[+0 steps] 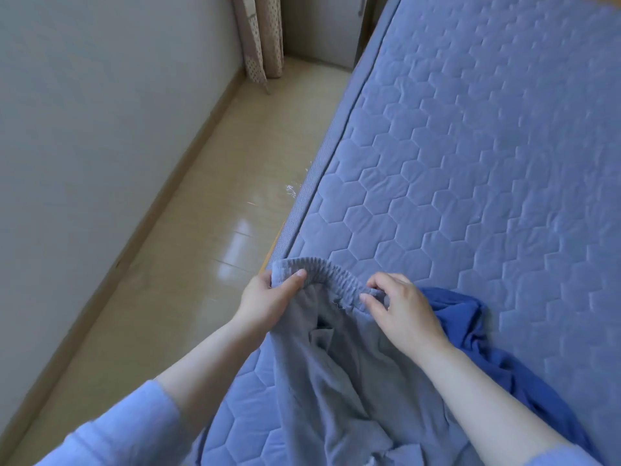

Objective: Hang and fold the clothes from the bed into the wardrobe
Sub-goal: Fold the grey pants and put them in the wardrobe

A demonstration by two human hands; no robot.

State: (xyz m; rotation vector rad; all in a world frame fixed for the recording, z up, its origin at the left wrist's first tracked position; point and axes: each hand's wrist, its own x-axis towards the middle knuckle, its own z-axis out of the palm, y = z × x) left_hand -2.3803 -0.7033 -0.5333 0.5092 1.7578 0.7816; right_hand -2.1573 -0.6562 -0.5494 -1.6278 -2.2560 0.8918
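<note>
Nearest to me: the grey trousers (336, 381) hang and drape from my hands down toward my body. The legs run out of the bottom of the view, so I cannot tell how they lie below that. Long axis: waist away from me, legs toward me, roughly along the left edge of the bed (470, 163).

Left hand (268, 299): pinches the left end of the elastic waistband (336, 274), thumb on top, fingers tucked behind the cloth.

Right hand (403, 311): fingers curled onto the right end of the same band, holding it. The band spans crosswise between the two hands in a shallow arch, not pulled taut. Both hands are about equally far out, so neither is nearer to the work.

Just right of my right wrist: a crumpled blue garment (470, 331) on the bed, touching or slightly under the grey cloth. I cannot tell which.

Judgement: the fold turns on the crosswise band. Bringing one hand over to the other would lay leg on leg along the long axis.

Farther out: bare quilted bed cover, then the shiny floor (218, 213) on the left, the wall (84, 129) and a curtain (258, 35). The wardrobe is not in view.
</note>
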